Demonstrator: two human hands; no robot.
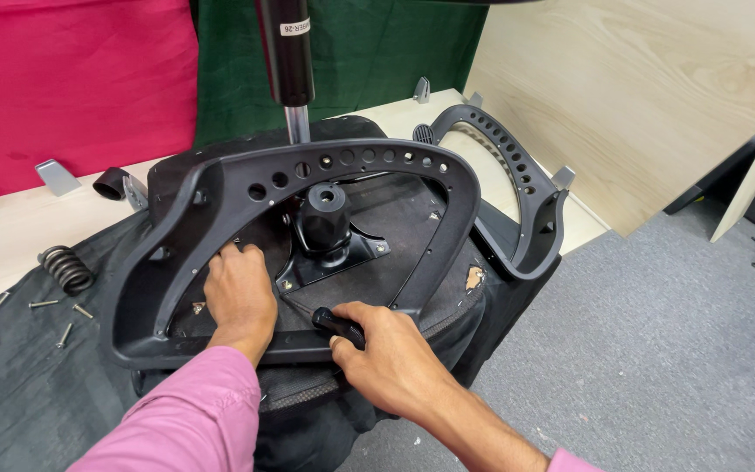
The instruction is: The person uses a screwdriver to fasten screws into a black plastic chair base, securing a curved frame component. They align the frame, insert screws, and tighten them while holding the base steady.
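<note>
On the worktable (10, 236), seen from the head camera, we find an upturned chair seat (386, 210) lying underside up, partly on a dark cloth (10, 385). We note a black armrest frame (246, 179) laid across the seat, its upper bar pierced with a row of round holes. At the seat's centre we observe a black metal mounting plate (329, 258) with a round socket, and a gas-lift cylinder (288, 52) standing just behind it.

We record the left hand (238, 297) resting palm-down on the seat underside inside the frame, fingers curled against the frame's inner edge; it grips nothing we can see. The right hand (391, 358) is closed around the black handle of a screwdriver (338, 325), whose shaft points toward the plate's near corner.

Left of the seat we see a coiled spring (67, 267) and several loose screws (45, 306). A second armrest frame (517, 188) leans at the seat's right edge.
</note>
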